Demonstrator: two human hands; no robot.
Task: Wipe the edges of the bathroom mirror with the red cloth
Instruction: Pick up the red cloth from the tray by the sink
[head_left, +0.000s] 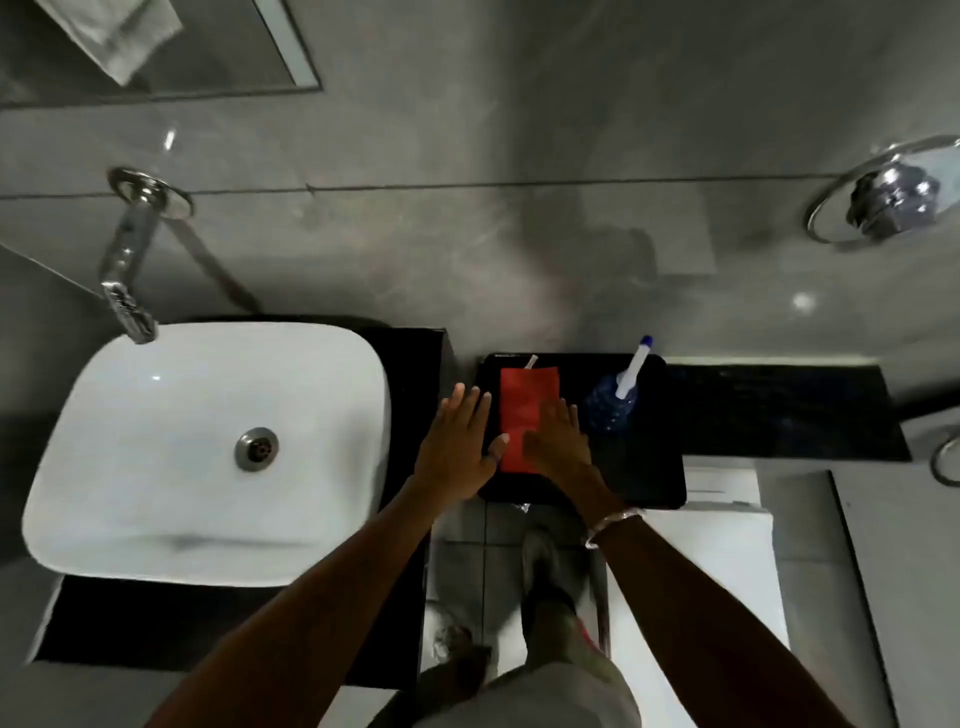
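Note:
A folded red cloth (524, 405) lies flat on a black tray (649, 467) right of the basin. My left hand (460, 441) hovers flat over the tray's left edge, fingers apart, thumb at the cloth's left side. Flat on the cloth's right half rests my right hand (558, 441), fingers spread, gripping nothing. The mirror's lower right corner (291, 78) shows at the top left, high on the grey wall.
A blue spray bottle (613, 405) with a white nozzle lies on the tray just right of my right hand. A white basin (156, 493) with a chrome wall tap (127, 260) sits to the left. A chrome ring holder (883, 197) hangs at the right.

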